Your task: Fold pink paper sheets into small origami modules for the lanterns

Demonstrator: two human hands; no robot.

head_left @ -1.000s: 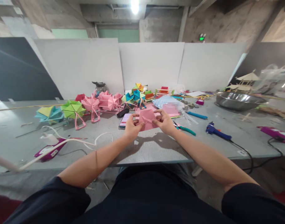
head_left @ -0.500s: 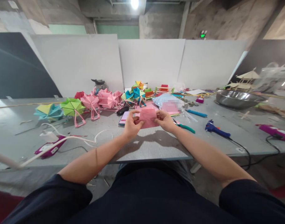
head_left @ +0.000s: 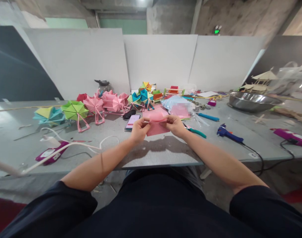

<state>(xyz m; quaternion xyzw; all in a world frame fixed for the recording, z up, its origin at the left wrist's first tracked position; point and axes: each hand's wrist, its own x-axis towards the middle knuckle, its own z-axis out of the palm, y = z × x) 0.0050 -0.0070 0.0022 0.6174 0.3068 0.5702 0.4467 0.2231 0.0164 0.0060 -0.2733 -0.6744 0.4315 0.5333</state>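
A sheet of pink paper [head_left: 157,129] is held up above the table's front part, its upper portion bent over along a crosswise line. My left hand [head_left: 140,130] pinches its left edge between thumb and fingers. On the opposite edge, my right hand [head_left: 176,126] has the same kind of pinch. Just behind my left hand lies a phone [head_left: 132,121] with a lit screen. Green-handled pliers [head_left: 196,132] rest to the right of my right hand. Beyond the paper sits a clear plastic bag [head_left: 177,103] over more pink sheets.
Folded-paper wheels, pink [head_left: 94,104] and green [head_left: 75,109], stand at the left back. A white cable [head_left: 74,144] crosses the left front. To the right are a blue glue gun [head_left: 229,134], a blue pen-like tool [head_left: 208,117], a purple tool [head_left: 290,136] and a steel basin [head_left: 253,101].
The upper part of the pink paper has bent over further between my hands, and the sheet looks wider. More of the phone shows. The view has tilted down slightly.
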